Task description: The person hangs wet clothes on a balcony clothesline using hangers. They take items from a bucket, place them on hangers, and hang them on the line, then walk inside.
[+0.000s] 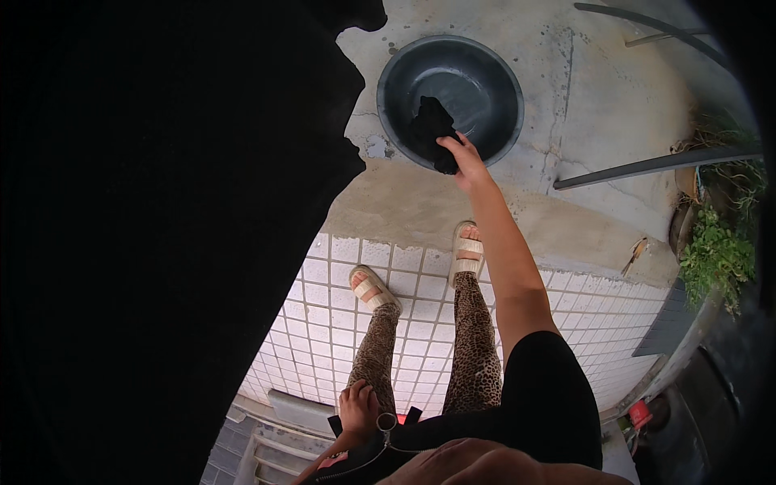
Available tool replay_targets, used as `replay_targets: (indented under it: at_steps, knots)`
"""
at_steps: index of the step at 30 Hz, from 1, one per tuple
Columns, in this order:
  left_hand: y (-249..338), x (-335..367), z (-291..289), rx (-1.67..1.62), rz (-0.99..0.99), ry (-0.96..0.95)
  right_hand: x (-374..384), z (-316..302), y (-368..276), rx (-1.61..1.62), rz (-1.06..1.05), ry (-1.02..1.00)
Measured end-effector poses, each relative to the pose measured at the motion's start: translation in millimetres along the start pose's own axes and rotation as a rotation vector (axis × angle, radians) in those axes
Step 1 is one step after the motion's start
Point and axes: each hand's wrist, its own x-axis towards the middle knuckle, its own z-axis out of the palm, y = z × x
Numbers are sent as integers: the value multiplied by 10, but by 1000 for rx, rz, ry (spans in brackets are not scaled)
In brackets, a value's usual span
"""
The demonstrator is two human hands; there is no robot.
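My right hand (462,160), at the end of an outstretched arm, is closed around a bunched black cloth (435,121). The cloth is over the near left part of a round dark grey basin (493,77); its folds hide its full shape. Low in the view, my left hand (358,408) rests against my leopard-print trouser leg, fingers loosely bent and slightly apart, with nothing visible in it. A large black fabric (178,202) fills the left side of the view, close to the camera, with a ragged-looking right edge beside the basin.
The basin stands on stained concrete (558,105), past white tiles (420,287) under my sandals. Dark curved bars (655,166) reach in from the right, near a green plant (718,255). A red object (639,414) is at the lower right, pale steps (279,453) at the lower left.
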Motion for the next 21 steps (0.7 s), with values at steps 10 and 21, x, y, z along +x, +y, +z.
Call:
replay_targets:
  at_steps: [10,21]
  knots:
    - [309,334,-450,-1391,-548,-16,-3063,509,102,-510,-66,-320]
    - [1046,-265,-3275,-2258,19,240,-5252,1793,-295,-909,-969,-792]
